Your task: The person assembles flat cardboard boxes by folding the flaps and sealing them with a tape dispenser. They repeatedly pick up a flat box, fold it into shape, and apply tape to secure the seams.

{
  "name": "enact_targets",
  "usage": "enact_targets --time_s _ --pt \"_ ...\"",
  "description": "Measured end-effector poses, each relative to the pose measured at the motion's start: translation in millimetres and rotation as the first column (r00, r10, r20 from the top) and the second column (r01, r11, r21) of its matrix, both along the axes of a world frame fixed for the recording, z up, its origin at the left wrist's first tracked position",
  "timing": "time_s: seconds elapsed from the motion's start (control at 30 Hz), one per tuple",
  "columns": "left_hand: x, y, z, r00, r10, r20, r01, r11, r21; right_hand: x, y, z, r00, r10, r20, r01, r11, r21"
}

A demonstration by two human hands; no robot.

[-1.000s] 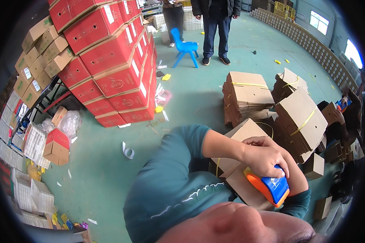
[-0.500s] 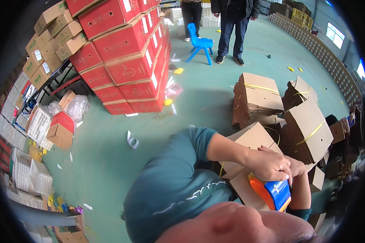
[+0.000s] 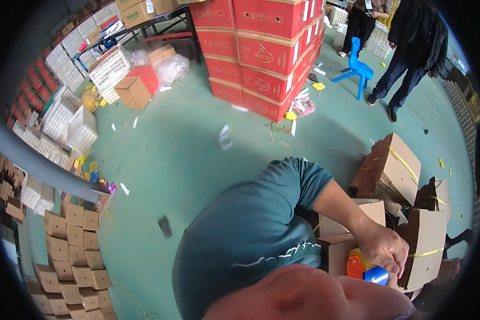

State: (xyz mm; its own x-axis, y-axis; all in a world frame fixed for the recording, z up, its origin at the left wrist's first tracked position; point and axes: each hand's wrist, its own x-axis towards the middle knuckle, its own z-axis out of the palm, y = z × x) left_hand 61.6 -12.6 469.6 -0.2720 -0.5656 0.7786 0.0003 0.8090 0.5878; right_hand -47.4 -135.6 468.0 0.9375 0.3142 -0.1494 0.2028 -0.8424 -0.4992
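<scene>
A blue and orange tape dispenser [image 3: 376, 275] with a yellow part sits over a brown cardboard box [image 3: 338, 253] in front of me at the lower right. My left hand [image 3: 384, 248] is closed just above and beside the dispenser, its fingers curled inward. Whatever those fingers hold, if anything, is hidden. Of my right hand [image 3: 392, 280] only a small strip of skin shows beside the blue part; its fingers cannot be made out. My head covers the lower part of the box.
Strapped stacks of flat cartons [image 3: 392, 168] stand to the right. Red cartons [image 3: 266, 56] are piled ahead, near a blue chair [image 3: 356, 69] and two standing people [image 3: 410, 58]. Small brown boxes [image 3: 74, 250] fill the lower left below a grey pole [image 3: 42, 165]. Paper scraps [image 3: 225, 137] litter the floor.
The view has swung left and down, so the scene has shifted right. My hands were together over the dispenser; now my left hand shows closed, and my right is mostly out of sight.
</scene>
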Motion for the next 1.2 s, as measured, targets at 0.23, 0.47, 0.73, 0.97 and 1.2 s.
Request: enact_targets --time_s 0.23,0.47,0.73,0.97,1.2 --pt "225.0 130.7 -0.9 0.551 0.791 -0.268 -0.77 0.605 0.203 11.7 2.4 -11.9 0.996 -0.079 0.044 0.075 0.993 0.093" --pt "406.0 531.2 118.0 -0.743 0.293 -0.602 -0.619 -0.642 0.452 10.8 4.5 -17.8 0.991 -0.012 0.131 0.002 0.997 0.082" --pt "424.5 673.4 129.4 -0.982 -0.19 0.002 0.17 -0.874 0.456 -2.5 -2.4 -21.3 0.975 -0.121 0.187 0.108 0.991 0.079" --pt "474.0 532.6 72.0 -0.714 0.632 -0.302 -0.698 -0.61 0.375 17.1 15.6 3.4 0.989 -0.107 0.103 0.086 0.978 0.19" --pt "287.1 142.2 27.8 0.294 0.911 0.289 -0.953 0.257 0.161 -4.7 -8.2 -32.7 0.976 -0.218 0.009 0.215 0.966 0.141"
